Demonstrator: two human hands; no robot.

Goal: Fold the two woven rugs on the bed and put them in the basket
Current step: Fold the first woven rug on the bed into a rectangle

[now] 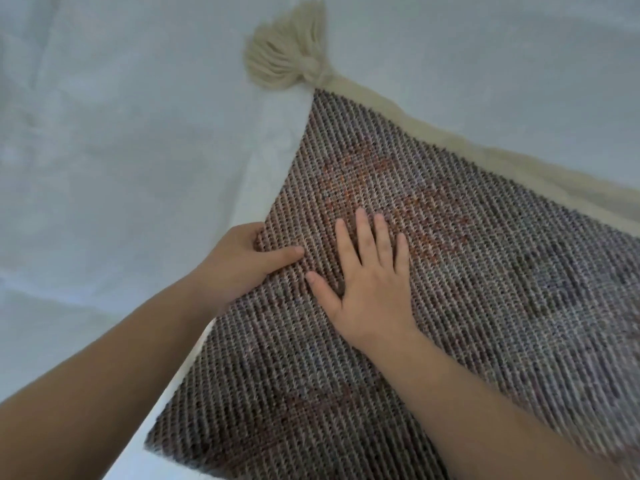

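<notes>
A woven rug (485, 278) in grey-brown yarn with orange patches lies on the white bed sheet (121, 133), filling the right half of the view. A cream tassel (287, 53) sticks out from its far corner, and a cream band runs along its far edge. My left hand (239, 268) grips the rug's left edge, thumb on top and fingers under it. My right hand (370, 275) lies flat on the rug with fingers spread, just right of the left hand. Only one rug shows. No basket is in view.
The white sheet covers the whole left and top of the view, with soft wrinkles. Both bare forearms reach in from the bottom edge.
</notes>
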